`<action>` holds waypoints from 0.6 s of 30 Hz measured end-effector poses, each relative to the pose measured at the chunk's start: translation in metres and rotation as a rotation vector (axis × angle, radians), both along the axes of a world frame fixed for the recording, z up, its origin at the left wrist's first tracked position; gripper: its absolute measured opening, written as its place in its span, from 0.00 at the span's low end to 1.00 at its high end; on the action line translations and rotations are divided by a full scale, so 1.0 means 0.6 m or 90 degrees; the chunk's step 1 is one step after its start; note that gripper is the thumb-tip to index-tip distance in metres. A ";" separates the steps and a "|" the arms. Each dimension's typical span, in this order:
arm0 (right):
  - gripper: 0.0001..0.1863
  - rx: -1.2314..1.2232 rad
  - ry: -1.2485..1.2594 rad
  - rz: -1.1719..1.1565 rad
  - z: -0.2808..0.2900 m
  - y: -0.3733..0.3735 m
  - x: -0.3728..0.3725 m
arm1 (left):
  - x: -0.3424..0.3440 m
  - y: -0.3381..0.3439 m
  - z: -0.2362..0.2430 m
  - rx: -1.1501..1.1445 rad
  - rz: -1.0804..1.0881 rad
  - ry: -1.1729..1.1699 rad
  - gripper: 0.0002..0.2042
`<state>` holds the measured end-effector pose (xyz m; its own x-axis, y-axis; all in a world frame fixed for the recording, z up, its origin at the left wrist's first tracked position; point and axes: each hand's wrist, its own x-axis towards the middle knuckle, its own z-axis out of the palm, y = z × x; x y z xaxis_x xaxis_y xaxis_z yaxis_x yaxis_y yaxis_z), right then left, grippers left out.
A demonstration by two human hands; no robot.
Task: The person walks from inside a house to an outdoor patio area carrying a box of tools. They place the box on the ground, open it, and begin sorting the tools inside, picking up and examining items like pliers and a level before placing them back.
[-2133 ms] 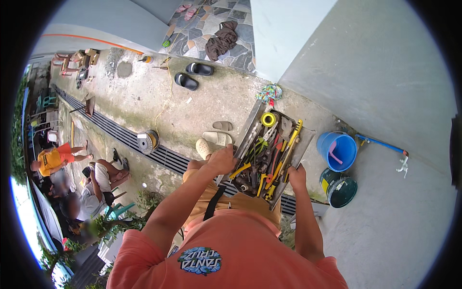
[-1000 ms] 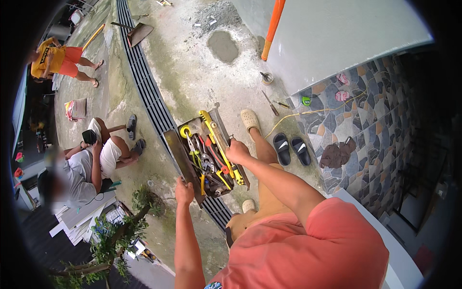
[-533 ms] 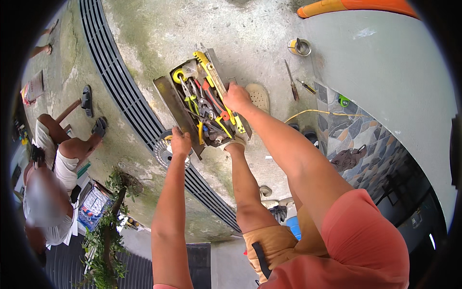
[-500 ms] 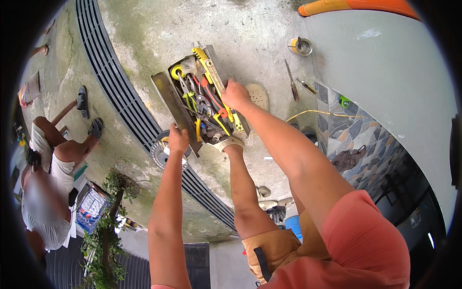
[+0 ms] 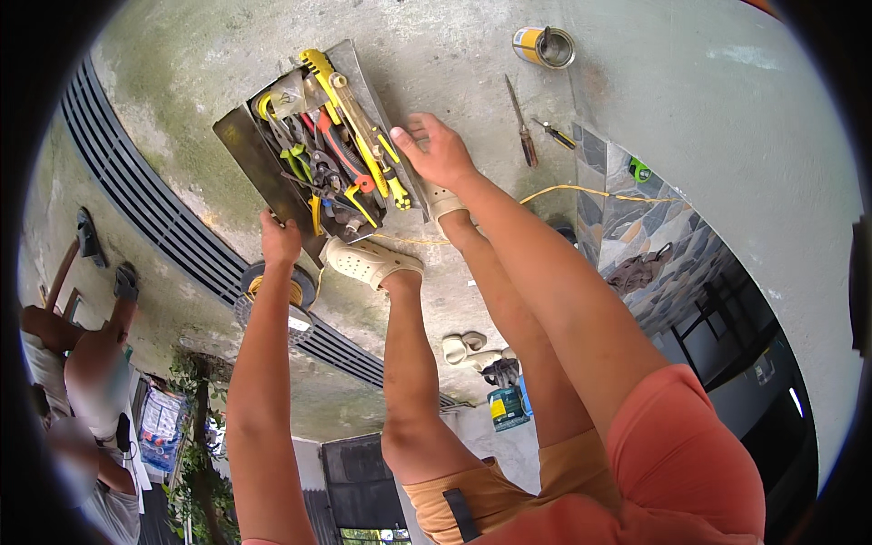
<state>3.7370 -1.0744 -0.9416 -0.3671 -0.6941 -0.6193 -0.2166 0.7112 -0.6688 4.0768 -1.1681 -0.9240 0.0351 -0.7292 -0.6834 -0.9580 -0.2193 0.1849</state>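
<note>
A metal toolbox (image 5: 365, 238) with both side lids spread lies on the concrete in front of me, packed with tools. My left hand (image 5: 281, 241) grips the near end of its left lid (image 5: 263, 168). At the right lid (image 5: 363, 82), my right hand (image 5: 438, 153) has its thumb and fingers apart and holds nothing; whether it touches the lid is unclear. A yellow hacksaw (image 5: 350, 109) lies along the right of the box. Red-handled pliers (image 5: 343, 153), green-handled pliers (image 5: 295, 162) and a clear plastic bag (image 5: 289, 94) are among the rest.
A cable reel (image 5: 295, 291) stands by the drain grate (image 5: 154, 191). On the right lie a long screwdriver (image 5: 522, 127), a shorter one (image 5: 556, 135), an opened can (image 5: 545, 47) and a yellow cord (image 5: 581, 189). My clogs (image 5: 363, 262) are close to the box. Another person (image 5: 86, 381) sits at far left.
My right hand has loosened from the right lid, its fingers spreading. The toolbox appears farther up and left as the view shifts. Both my feet now show beside it.
</note>
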 end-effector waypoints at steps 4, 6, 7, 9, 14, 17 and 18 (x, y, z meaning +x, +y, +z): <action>0.51 0.269 0.349 -0.047 -0.053 0.127 -0.173 | -0.004 -0.009 -0.021 0.020 0.004 -0.046 0.22; 0.58 0.407 0.416 0.011 -0.081 0.183 -0.244 | -0.002 -0.007 -0.038 0.002 0.028 -0.029 0.24; 0.61 0.488 0.425 0.074 -0.093 0.205 -0.270 | -0.001 -0.006 -0.048 0.003 0.011 -0.028 0.24; 0.57 0.519 0.388 0.182 -0.121 0.229 -0.302 | 0.004 0.000 -0.058 -0.016 0.007 -0.018 0.25; 0.36 0.457 0.289 0.332 -0.175 0.231 -0.272 | 0.002 0.008 -0.048 -0.030 0.094 0.011 0.27; 0.34 0.483 0.344 0.261 -0.168 0.212 -0.213 | -0.007 0.011 -0.024 0.021 0.073 0.025 0.25; 0.32 0.426 0.327 0.203 -0.161 0.193 -0.194 | -0.009 0.007 -0.018 0.021 0.048 0.000 0.26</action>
<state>3.6204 -0.9588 -1.0381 -0.5625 -0.3633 -0.7427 -0.6277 0.7723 0.0976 4.0713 -1.1640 -0.9345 0.0893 -0.7017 -0.7069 -0.9385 -0.2970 0.1763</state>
